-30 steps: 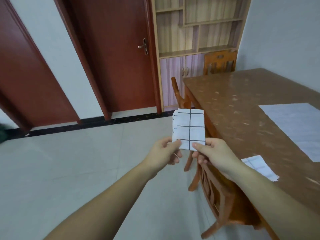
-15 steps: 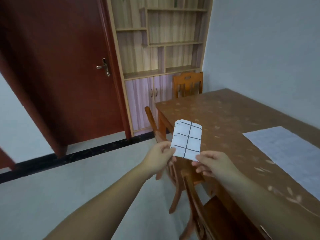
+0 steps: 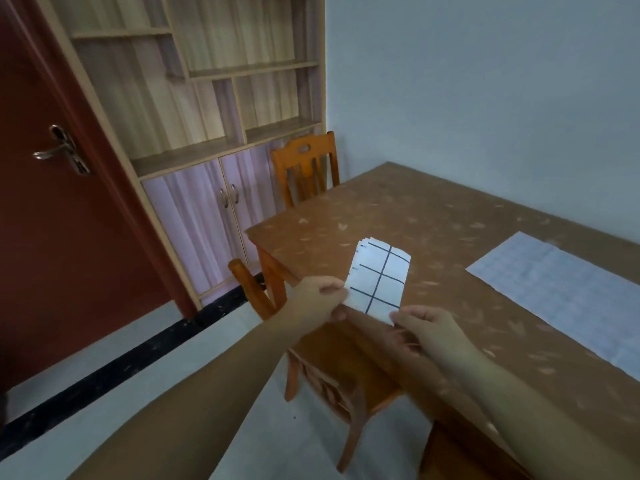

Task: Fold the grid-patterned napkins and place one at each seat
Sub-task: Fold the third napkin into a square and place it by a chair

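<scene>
As both bare forearms reach out over a wooden chair pushed in at the long side of a brown speckled table, a person holds a folded napkin in the air above that table's near edge. White with a bold black grid — two columns of squares across its face — the napkin stands nearly upright, tilted a little to the right, its stacked layers showing along the left edge. The left hand pinches the napkin's lower left edge between thumb and curled fingers; the right hand pinches the lower right corner, its fingers curled under. The napkin touches nothing but the two hands. Farther right on the tabletop, well apart from the hands, a large pale sheet with a faint grid lies flat and unfolded, running out of the picture's right side. A second wooden chair stands at the table's far end, its slatted back rising just beyond the edge. Behind it, a light wood cabinet with open shelves above and two lilac doors below fills the corner beside a dark red door with a metal lever handle. A black skirting strip runs along the pale floor at the foot of door and cabinet.
</scene>
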